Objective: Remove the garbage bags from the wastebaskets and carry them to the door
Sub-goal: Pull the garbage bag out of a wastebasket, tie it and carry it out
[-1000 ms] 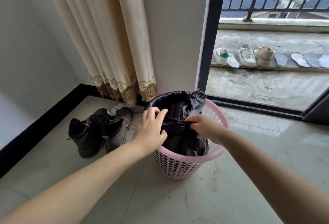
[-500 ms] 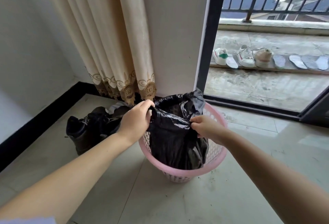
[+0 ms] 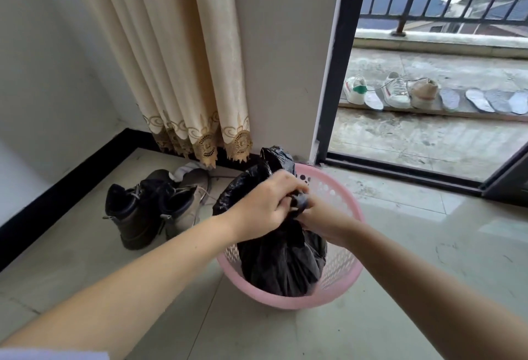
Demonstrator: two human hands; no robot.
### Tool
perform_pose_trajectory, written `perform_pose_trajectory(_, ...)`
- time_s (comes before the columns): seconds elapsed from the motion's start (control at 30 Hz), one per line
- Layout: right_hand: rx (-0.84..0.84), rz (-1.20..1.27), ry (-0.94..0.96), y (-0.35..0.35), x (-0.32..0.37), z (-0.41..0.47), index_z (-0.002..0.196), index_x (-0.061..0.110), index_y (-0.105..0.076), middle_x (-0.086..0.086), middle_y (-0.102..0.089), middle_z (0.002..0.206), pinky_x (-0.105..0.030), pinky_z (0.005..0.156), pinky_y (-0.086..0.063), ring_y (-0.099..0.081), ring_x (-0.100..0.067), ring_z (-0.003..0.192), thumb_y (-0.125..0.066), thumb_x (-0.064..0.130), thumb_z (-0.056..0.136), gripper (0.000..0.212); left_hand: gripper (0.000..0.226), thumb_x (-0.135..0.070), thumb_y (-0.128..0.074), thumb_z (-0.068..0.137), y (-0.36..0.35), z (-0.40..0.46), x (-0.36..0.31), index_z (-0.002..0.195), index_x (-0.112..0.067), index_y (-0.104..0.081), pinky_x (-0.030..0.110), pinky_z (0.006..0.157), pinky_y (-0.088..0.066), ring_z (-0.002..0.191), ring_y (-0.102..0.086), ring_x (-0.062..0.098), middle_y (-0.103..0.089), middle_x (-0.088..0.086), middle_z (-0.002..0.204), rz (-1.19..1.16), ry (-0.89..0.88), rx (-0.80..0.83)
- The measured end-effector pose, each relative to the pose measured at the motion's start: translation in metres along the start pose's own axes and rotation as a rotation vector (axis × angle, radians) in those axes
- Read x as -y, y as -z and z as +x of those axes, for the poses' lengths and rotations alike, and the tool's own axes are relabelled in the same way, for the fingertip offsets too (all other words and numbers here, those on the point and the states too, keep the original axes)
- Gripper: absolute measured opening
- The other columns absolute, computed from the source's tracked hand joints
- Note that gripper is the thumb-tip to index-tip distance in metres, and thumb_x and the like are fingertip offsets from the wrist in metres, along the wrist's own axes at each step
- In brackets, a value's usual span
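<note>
A: Why are both hands together at the top?

B: I think to close the mouth. The left hand (image 3: 264,205) and the right hand (image 3: 320,218) both grip the gathered neck of the crinkled black plastic garbage bag (image 3: 283,259), fingers closed tight around it.

A: And where is the bag?

B: Its body sits inside the round pink perforated plastic wastebasket (image 3: 347,262), on the floor near the open balcony door (image 3: 331,73).
</note>
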State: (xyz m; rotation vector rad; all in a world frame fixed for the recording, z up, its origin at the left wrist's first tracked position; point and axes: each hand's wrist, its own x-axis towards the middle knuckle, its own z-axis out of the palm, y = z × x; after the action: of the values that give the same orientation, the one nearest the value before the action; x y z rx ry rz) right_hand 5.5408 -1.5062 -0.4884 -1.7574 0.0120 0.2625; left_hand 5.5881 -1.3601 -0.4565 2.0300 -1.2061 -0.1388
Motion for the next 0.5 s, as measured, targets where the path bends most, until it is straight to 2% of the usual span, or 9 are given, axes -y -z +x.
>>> perform_pose_trajectory(0.03,0.026,0.108,-0.072,0.001,-0.005,0.002,0.09,0.014,-0.062,0.002,-0.065,0.082,-0.018,0.072,-0.048,-0.061,-0.007,0.08,-0.05,0.0,0.092,0.018,0.045,0.006,-0.045,0.08,0.005,-0.002,0.01,0.121,-0.008,-0.056,0.02,0.102,-0.036,0.113,-0.049,0.012,-0.053,0.006,0.117,0.022,0.055,-0.051)
perform_pose_trajectory(0.1,0.027,0.258,-0.156,0.006,-0.01,0.004,0.094,0.012,-0.065,0.003,-0.072,0.082,-0.021,0.069,-0.053,-0.067,-0.007,0.077,-0.046,0.006,0.096,0.02,0.053,-0.015,-0.047,0.078,0.016,-0.01,0.033,0.131,-0.017,-0.05,0.025,0.106,-0.032,0.123,-0.042,0.012,-0.051,-0.001,0.126,0.064,0.248,-0.045)
perform_pose_trajectory(0.17,-0.035,0.331,-0.163,0.013,-0.014,0.005,0.087,0.011,-0.064,0.004,-0.072,0.073,-0.018,0.058,-0.052,-0.066,-0.005,0.065,-0.039,0.006,0.098,0.028,0.057,-0.044,-0.048,0.075,0.022,-0.02,0.05,0.129,-0.027,-0.05,0.027,0.103,-0.031,0.123,-0.041,0.01,-0.051,-0.009,0.122,0.107,0.427,0.184)
perform_pose_trajectory(0.2,-0.096,0.365,-0.185,0.015,-0.014,0.005,0.085,0.01,-0.063,0.001,-0.07,0.072,-0.02,0.054,-0.052,-0.065,-0.008,0.062,-0.037,0.005,0.098,0.03,0.056,-0.055,-0.049,0.073,0.022,-0.025,0.055,0.122,-0.028,-0.055,0.028,0.101,-0.032,0.119,-0.044,0.01,-0.053,-0.01,0.118,0.204,0.434,0.32)
perform_pose_trajectory(0.27,-0.239,0.393,-0.24,0.02,-0.017,0.006,0.082,0.009,-0.062,-0.004,-0.066,0.072,-0.022,0.053,-0.051,-0.061,-0.013,0.06,-0.037,0.007,0.098,0.03,0.043,-0.048,-0.054,0.078,0.019,-0.029,0.065,0.114,-0.024,-0.06,0.031,0.105,-0.03,0.117,-0.045,0.012,-0.056,-0.007,0.118,0.469,0.342,0.45)
perform_pose_trajectory(0.3,-0.301,0.406,-0.27,0.023,-0.02,0.007,0.081,0.009,-0.062,-0.005,-0.065,0.072,-0.024,0.053,-0.051,-0.061,-0.015,0.059,-0.038,0.008,0.097,0.029,0.035,-0.035,-0.055,0.083,0.019,-0.03,0.069,0.114,-0.021,-0.061,0.032,0.106,-0.03,0.119,-0.044,0.014,-0.055,-0.005,0.122,0.548,0.299,0.414)
perform_pose_trajectory(0.37,-0.374,0.45,-0.304,0.029,-0.023,0.008,0.086,0.006,-0.062,-0.011,-0.064,0.079,-0.028,0.056,-0.049,-0.061,-0.02,0.064,-0.039,0.007,0.094,0.024,0.028,-0.017,-0.053,0.086,0.022,-0.029,0.073,0.111,-0.015,-0.065,0.035,0.101,-0.036,0.118,-0.045,0.019,-0.055,0.0,0.123,0.608,0.29,0.223)
perform_pose_trajectory(0.43,-0.386,0.486,-0.307,0.034,-0.025,0.008,0.103,0.002,-0.063,-0.018,-0.066,0.096,-0.032,0.065,-0.051,-0.063,-0.028,0.078,-0.042,0.01,0.093,0.026,0.022,-0.014,-0.053,0.088,0.024,-0.028,0.074,0.105,-0.011,-0.067,0.039,0.092,-0.042,0.112,-0.048,0.023,-0.055,0.003,0.115,0.568,0.33,0.002)
perform_pose_trajectory(0.5,-0.4,0.467,-0.294,0.035,-0.026,0.007,0.111,0.003,-0.064,-0.02,-0.066,0.114,-0.041,0.083,-0.055,-0.065,-0.032,0.095,-0.044,0.013,0.094,0.028,0.02,-0.014,-0.054,0.09,0.023,-0.024,0.068,0.104,-0.012,-0.068,0.039,0.086,-0.046,0.104,-0.051,0.021,-0.055,0.003,0.106,0.449,0.389,-0.153)
